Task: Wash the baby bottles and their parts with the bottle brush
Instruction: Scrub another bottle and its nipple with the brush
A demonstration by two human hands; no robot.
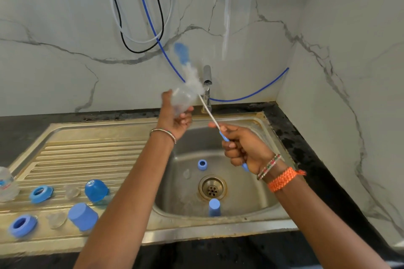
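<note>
- Your left hand (175,119) grips the clear bottle (182,100) tilted above the sink (258,120), so drips fall in.
- Your right hand (242,148) grips the brush (192,76), its bristles outside the bottle's mouth.

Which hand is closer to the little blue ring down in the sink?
The right hand. It hangs just above and right of the blue ring, holding the bottle brush. The left hand is higher, gripping the bottle.

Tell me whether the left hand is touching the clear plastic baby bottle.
Touching. The head view shows the left hand with its fingers and thumb wrapped around the clear plastic baby bottle, holding it up above the steel sink.
</note>
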